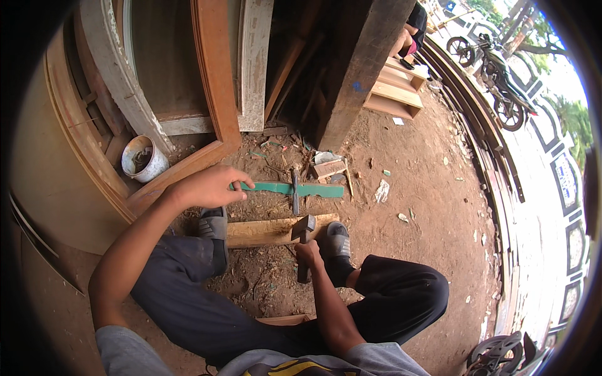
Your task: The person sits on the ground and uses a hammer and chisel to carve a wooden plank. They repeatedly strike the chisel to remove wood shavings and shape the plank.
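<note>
My right hand is closed round the handle of a hammer, whose dark, blocky head points away from me over a wooden block. The block lies crosswise between my two sandalled feet. Beyond it is a green-painted wooden strip with a ragged near edge. Fingers apart, my left hand is over the strip's left end; whether it touches the wood I cannot tell. A dark, narrow metal tool, apparently a chisel, lies across the strip's middle.
Wooden frames lean at the left, beside a dirty white bucket. A thick post stands ahead. Wood offcuts and chips litter the dirt. Farther right are a wooden crate, a person's leg, long planks and a motorcycle.
</note>
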Demonstrator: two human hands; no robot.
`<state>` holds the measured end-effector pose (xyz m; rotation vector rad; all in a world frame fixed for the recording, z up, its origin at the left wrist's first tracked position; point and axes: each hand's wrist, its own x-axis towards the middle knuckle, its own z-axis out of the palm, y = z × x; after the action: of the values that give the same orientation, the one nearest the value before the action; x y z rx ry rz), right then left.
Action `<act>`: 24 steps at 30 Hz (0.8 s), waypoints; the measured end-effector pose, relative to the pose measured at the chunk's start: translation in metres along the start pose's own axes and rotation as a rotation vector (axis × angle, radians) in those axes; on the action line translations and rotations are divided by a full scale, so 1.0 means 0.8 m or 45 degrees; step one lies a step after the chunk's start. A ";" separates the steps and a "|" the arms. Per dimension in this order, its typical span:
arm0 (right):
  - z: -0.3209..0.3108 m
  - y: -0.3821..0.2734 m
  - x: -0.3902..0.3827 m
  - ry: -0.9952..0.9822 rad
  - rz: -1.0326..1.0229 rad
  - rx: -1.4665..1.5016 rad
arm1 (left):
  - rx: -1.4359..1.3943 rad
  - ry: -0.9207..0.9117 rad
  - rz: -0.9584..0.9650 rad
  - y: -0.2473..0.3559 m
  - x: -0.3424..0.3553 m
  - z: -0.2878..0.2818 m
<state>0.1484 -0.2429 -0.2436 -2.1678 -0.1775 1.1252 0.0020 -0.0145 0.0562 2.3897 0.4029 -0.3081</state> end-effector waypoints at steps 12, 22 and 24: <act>-0.001 -0.002 -0.004 -0.023 -0.014 0.047 | 0.002 -0.011 -0.007 -0.001 0.001 0.001; 0.005 -0.005 0.021 -0.073 -0.020 0.295 | -0.009 -0.018 0.012 -0.006 0.004 0.002; -0.016 -0.014 0.034 -0.129 0.020 0.342 | -0.018 -0.019 0.043 -0.007 0.007 0.004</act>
<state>0.1770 -0.2297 -0.2502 -1.8806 -0.0496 1.1955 0.0051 -0.0113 0.0488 2.3765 0.3562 -0.3068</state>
